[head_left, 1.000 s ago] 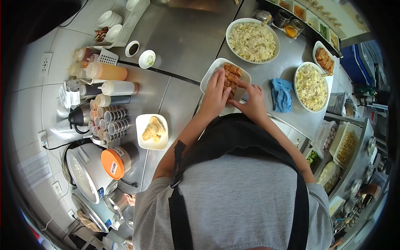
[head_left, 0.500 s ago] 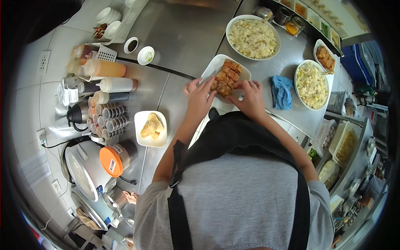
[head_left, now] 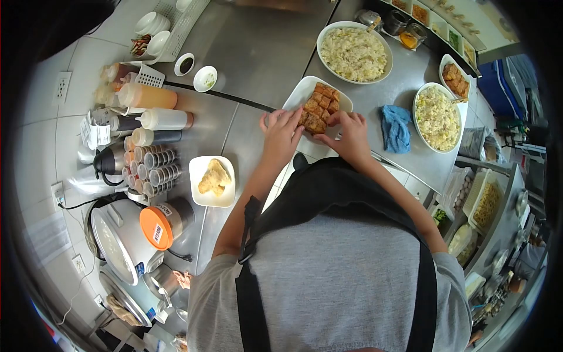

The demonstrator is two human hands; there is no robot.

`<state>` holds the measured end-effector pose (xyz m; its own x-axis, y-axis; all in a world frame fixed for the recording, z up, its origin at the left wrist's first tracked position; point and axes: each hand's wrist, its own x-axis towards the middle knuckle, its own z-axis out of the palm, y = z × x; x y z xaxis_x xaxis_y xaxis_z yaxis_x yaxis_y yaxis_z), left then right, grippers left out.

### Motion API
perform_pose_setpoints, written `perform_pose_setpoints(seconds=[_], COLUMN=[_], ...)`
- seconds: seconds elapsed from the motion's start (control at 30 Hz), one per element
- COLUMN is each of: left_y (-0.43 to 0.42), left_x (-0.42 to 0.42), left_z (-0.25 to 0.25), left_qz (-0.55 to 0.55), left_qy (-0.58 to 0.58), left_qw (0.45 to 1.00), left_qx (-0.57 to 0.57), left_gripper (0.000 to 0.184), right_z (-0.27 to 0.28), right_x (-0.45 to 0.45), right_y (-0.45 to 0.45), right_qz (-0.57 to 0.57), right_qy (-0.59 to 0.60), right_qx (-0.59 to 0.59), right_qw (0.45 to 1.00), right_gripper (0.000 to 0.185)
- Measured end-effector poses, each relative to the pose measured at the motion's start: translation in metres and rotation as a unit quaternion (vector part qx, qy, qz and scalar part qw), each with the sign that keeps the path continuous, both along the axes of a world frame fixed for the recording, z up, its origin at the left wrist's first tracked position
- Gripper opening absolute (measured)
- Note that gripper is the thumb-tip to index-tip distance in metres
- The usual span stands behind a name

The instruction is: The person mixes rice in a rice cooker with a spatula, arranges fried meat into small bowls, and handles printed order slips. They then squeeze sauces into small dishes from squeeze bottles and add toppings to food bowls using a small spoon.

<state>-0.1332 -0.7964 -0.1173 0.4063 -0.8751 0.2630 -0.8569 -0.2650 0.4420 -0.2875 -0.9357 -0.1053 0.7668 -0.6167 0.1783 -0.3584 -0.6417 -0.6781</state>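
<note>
Browned, cut meat pieces point(head_left: 321, 107) lie in rows in a white square bowl point(head_left: 300, 91) near the counter's front edge. My left hand point(head_left: 281, 135) is at the bowl's left side, its fingers apart and the fingertips touching the left side of the meat. On the right, my right hand point(head_left: 347, 135) has thumb and index finger against the lower right pieces, with the other fingers curled. Neither hand lifts anything. A blue cloth point(head_left: 397, 129) lies right of my right hand. A white dish with a pale fried piece point(head_left: 214, 178) sits to the left.
Two large bowls of fried rice point(head_left: 355, 54) point(head_left: 437, 118) stand behind and to the right, near another bowl of meat point(head_left: 455, 81). Sauce bottles point(head_left: 149, 96), stacked small cups point(head_left: 157, 167), an orange-lidded tub point(head_left: 157, 227) and rice cookers point(head_left: 114, 237) line the left side.
My left hand has drawn back from over the meat to its left side, uncovering the rows. My right hand has shifted slightly left and remains at the lower right pieces.
</note>
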Motion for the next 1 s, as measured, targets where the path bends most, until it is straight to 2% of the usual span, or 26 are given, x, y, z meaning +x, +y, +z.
perform_pose_setpoints(seconds=[0.07, 0.17, 0.27, 0.3, 0.37, 0.4, 0.47, 0.5, 0.53, 0.57, 0.6, 0.63, 0.7, 0.8, 0.9, 0.93, 1.0], left_y=[0.002, 0.003, -0.002, -0.004, -0.025, -0.039, -0.078, -0.1, -0.12, -0.139, -0.154, -0.163, -0.165, -0.152, -0.127, -0.112, -0.077], left_x=[-0.003, -0.007, -0.012, -0.014, -0.027, -0.037, -0.073, -0.088, -0.1, -0.11, -0.12, -0.137, -0.148, -0.144, -0.132, -0.123, -0.091], left_z=[-0.001, 0.002, 0.019, 0.026, 0.04, 0.042, 0.028, 0.023, 0.017, 0.006, -0.002, 0.011, 0.027, 0.037, 0.043, 0.05, 0.079], left_qz=[0.005, 0.032, 0.048, 0.052, -0.031, -0.071, -0.106, -0.071, -0.035, -0.01, 0.014, 0.048, 0.052, -0.046, -0.184, -0.171, -0.147], left_qy=[0.011, 0.014, 0.04, 0.053, 0.264, 0.363, 0.607, 0.694, 0.771, 0.861, 0.928, 0.927, 0.924, 0.925, 0.841, 0.81, 0.735], left_qw=[1.0, 0.997, 0.991, 0.989, 0.951, 0.913, 0.767, 0.706, 0.633, 0.509, 0.368, 0.368, 0.378, 0.376, 0.508, 0.561, 0.662], left_qx=[-0.017, -0.065, -0.115, -0.129, -0.157, -0.171, -0.179, -0.122, -0.062, -0.003, 0.055, 0.046, 0.021, 0.033, 0.032, 0.021, -0.002], left_gripper=[0.05, 0.051, 0.052, 0.052, 0.048, 0.047, 0.038, 0.04, 0.043, 0.046, 0.051, 0.059, 0.062, 0.065, 0.062, 0.054, 0.038], right_z=[0.007, 0.005, -0.014, -0.026, -0.046, -0.04, -0.019, -0.007, 0.004, 0.014, 0.024, 0.009, -0.002, -0.016, -0.008, -0.021, -0.023], right_x=[-0.012, -0.041, -0.072, -0.086, -0.109, -0.113, -0.115, -0.113, -0.109, -0.103, -0.095, -0.083, -0.092, -0.103, -0.104, -0.106, -0.116], right_y=[-0.006, -0.021, -0.042, -0.05, -0.066, -0.07, -0.056, -0.048, -0.037, -0.025, -0.013, -0.004, -0.021, -0.035, -0.067, -0.086, -0.105], right_qz=[-0.014, -0.113, -0.183, -0.176, -0.156, -0.16, -0.25, -0.288, -0.243, -0.199, -0.103, -0.104, -0.1, -0.132, -0.177, -0.236, -0.247], right_qy=[-0.027, -0.077, 0.031, 0.045, 0.071, 0.058, -0.035, -0.079, -0.11, -0.142, -0.09, -0.152, -0.127, -0.125, -0.159, -0.091, -0.074], right_qx=[-0.021, -0.077, -0.246, -0.203, -0.117, -0.046, 0.09, 0.157, 0.116, 0.075, 0.054, 0.049, -0.029, -0.093, 0.144, 0.109, 0.073], right_qw=[0.999, 0.988, 0.951, 0.962, 0.978, 0.984, 0.963, 0.941, 0.957, 0.967, 0.989, 0.982, 0.986, 0.979, 0.961, 0.961, 0.963], right_gripper=[0.032, 0.025, 0.021, 0.021, 0.024, 0.021, 0.018, 0.016, 0.018, 0.02, 0.031, 0.042, 0.047, 0.045, 0.039, 0.032, 0.024])
